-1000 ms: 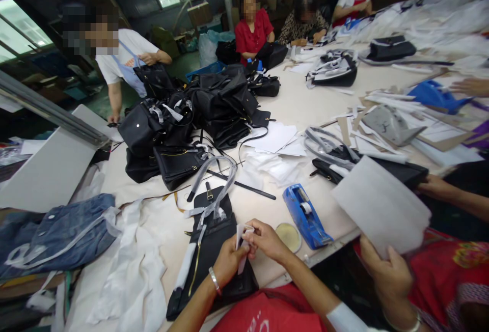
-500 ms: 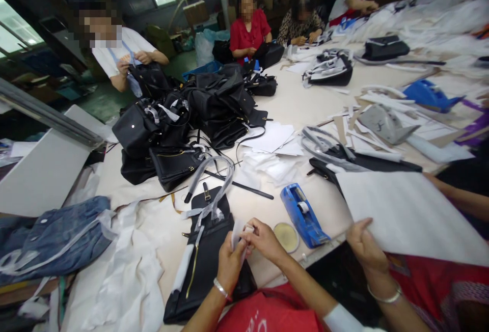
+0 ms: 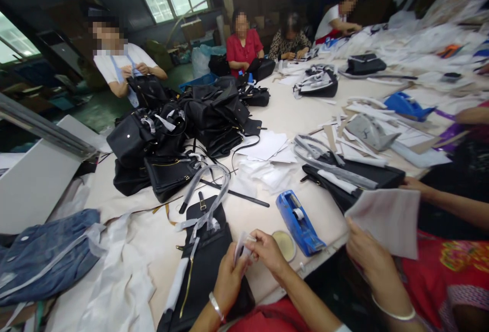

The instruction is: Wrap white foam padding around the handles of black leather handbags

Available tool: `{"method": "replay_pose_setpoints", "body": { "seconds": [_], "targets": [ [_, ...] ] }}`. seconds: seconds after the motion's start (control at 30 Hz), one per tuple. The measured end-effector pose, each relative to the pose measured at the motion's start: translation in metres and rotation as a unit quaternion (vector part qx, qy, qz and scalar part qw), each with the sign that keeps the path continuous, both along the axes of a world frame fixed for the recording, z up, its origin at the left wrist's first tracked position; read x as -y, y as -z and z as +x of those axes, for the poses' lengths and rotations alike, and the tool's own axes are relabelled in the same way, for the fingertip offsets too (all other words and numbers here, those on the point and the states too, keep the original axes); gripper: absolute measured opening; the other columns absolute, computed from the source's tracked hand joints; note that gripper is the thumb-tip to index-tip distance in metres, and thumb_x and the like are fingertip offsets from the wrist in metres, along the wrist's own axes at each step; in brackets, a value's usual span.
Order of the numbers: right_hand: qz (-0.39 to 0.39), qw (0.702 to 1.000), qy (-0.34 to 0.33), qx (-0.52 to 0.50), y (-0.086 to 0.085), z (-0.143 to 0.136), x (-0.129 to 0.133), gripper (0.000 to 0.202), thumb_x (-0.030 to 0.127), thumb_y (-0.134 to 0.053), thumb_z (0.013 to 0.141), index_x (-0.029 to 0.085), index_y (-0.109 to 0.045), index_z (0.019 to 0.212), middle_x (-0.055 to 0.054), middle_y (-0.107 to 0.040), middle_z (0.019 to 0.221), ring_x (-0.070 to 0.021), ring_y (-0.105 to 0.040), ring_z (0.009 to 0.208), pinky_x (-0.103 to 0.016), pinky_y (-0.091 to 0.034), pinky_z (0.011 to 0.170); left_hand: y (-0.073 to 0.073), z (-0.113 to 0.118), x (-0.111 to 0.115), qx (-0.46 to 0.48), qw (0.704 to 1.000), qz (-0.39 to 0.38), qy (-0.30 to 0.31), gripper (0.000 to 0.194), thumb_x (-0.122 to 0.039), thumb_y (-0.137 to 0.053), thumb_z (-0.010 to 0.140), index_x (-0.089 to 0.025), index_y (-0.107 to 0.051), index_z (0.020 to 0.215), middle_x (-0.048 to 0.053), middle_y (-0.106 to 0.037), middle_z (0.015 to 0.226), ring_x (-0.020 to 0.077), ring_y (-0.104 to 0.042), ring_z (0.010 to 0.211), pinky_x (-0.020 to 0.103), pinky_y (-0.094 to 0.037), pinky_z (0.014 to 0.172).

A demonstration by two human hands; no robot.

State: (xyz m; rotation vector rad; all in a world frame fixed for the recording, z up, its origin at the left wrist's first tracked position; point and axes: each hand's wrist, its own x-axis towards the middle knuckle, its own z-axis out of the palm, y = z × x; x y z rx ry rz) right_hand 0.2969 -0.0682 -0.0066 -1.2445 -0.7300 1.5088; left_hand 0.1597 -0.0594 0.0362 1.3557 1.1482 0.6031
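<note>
A small piece of thin white wrapping point(image 3: 241, 245) is pinched between my two hands. My left hand point(image 3: 229, 270), with a silver bangle on its wrist, is closed on its near side. The fingers of my right hand point(image 3: 270, 254) grip its right edge; what lies inside the wrapping is hard to make out. Just under and left of my hands lies a black bag point(image 3: 211, 266) with a gold zip, its straps wrapped in clear film and white paper. A blue tape dispenser point(image 3: 301, 222) and a round tape roll point(image 3: 284, 245) lie right of my right hand.
At right, a co-worker's hand point(image 3: 369, 255) holds a white sheet point(image 3: 385, 220) beside another black bag point(image 3: 370, 169). Black bags point(image 3: 214, 113) are heaped at the back left. White paper point(image 3: 263, 146) lies mid-table, a denim bag point(image 3: 49, 255) at left. Several people work across the table.
My view has shifted slightly. My hands stay together on the white wrapping, fingers moving a little. The co-worker's white sheet at right has folded or turned and looks smaller.
</note>
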Motion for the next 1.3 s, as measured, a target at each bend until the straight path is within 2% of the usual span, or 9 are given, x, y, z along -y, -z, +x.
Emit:
{"method": "replay_pose_setpoints", "body": {
  "seconds": [0.07,0.17,0.33,0.5,0.77,1.0,1.07,1.17,1.3],
  "targets": [
    [0.001,0.998,0.029,0.054,-0.001,-0.004,-0.001,0.023,0.037,-0.065,0.073,0.017,-0.053,0.069,0.006,-0.049,0.051,-0.0076,-0.044,0.043,-0.019,-0.035,0.043,0.002,0.003,0.004,-0.028,0.998,0.045,-0.03,0.024,-0.037,-0.052,0.084,-0.019,-0.059,0.098,0.003,-0.063,0.085,0.0179,-0.058,0.077,0.028,-0.045,0.072],
    [0.005,0.995,0.057,0.087,-0.005,-0.011,-0.002,0.022,0.037,-0.064,0.073,0.018,-0.053,0.071,0.005,-0.053,0.057,-0.0102,-0.051,0.05,-0.021,-0.041,0.047,0.006,0.004,0.004,-0.03,0.995,0.061,-0.075,0.023,-0.038,-0.052,0.083,-0.018,-0.06,0.093,0.003,-0.063,0.083,0.0181,-0.058,0.076,0.027,-0.044,0.071],
    [0.005,0.996,0.062,-0.065,-0.006,-0.018,0.008,0.031,0.042,-0.064,0.074,0.018,-0.055,0.091,0.0,-0.058,0.076,-0.0112,-0.054,0.059,-0.025,-0.047,0.055,0.012,-0.001,-0.002,0.023,0.994,0.023,-0.1,0.024,-0.04,-0.059,0.078,-0.017,-0.059,0.081,0.0,-0.06,0.071,0.0145,-0.054,0.065,0.024,-0.044,0.061],
    [0.006,0.997,0.072,0.006,-0.006,-0.021,0.016,0.026,0.043,-0.06,0.078,0.018,-0.052,0.075,0.003,-0.053,0.06,-0.0105,-0.052,0.052,-0.021,-0.042,0.048,0.017,-0.005,-0.002,0.041,0.993,-0.007,-0.106,0.022,-0.037,-0.061,0.078,-0.017,-0.054,0.072,-0.002,-0.055,0.063,0.0101,-0.049,0.056,0.02,-0.04,0.055],
    [-0.007,0.991,0.08,0.102,-0.012,-0.02,0.019,0.031,0.048,-0.057,0.078,0.02,-0.049,0.07,0.006,-0.051,0.052,-0.0116,-0.052,0.045,-0.023,-0.045,0.046,0.017,-0.003,0.001,0.075,0.991,-0.054,-0.097,0.027,-0.041,-0.062,0.076,-0.017,-0.052,0.071,-0.003,-0.054,0.062,0.0111,-0.052,0.056,0.021,-0.042,0.052],
    [-0.001,0.987,0.104,0.125,-0.003,-0.019,0.016,0.033,0.049,-0.053,0.081,0.021,-0.046,0.066,0.005,-0.051,0.048,-0.0122,-0.051,0.045,-0.024,-0.044,0.05,0.015,0.004,0.004,-0.01,0.994,0.053,-0.099,0.022,-0.037,-0.059,0.079,-0.017,-0.055,0.07,-0.003,-0.053,0.062,0.0109,-0.048,0.058,0.021,-0.039,0.057],
    [0.005,0.984,0.107,0.143,-0.002,-0.018,0.015,0.033,0.049,-0.052,0.082,0.021,-0.046,0.066,0.005,-0.052,0.048,-0.0126,-0.052,0.047,-0.024,-0.043,0.051,0.014,0.007,0.003,-0.017,0.991,0.07,-0.109,0.018,-0.036,-0.058,0.08,-0.017,-0.059,0.08,-0.001,-0.059,0.072,0.0138,-0.053,0.067,0.023,-0.041,0.064],
    [0.0,0.981,0.113,0.156,0.0,-0.017,0.014,0.033,0.049,-0.052,0.081,0.021,-0.046,0.065,0.005,-0.052,0.048,-0.0125,-0.051,0.046,-0.023,-0.042,0.051,0.014,0.009,0.0,-0.002,0.99,0.063,-0.123,0.027,-0.035,-0.06,0.078,-0.018,-0.061,0.099,0.003,-0.065,0.092,0.0186,-0.058,0.084,0.027,-0.043,0.076],
    [-0.016,0.984,0.119,0.135,0.001,-0.017,0.013,0.034,0.05,-0.052,0.081,0.021,-0.046,0.064,0.005,-0.05,0.046,-0.0117,-0.049,0.044,-0.023,-0.04,0.049,0.017,0.01,-0.004,0.005,0.992,0.033,-0.118,0.021,-0.037,-0.061,0.077,-0.016,-0.061,0.079,0.001,-0.063,0.073,0.016,-0.056,0.068,0.025,-0.043,0.064]
  ]
}}
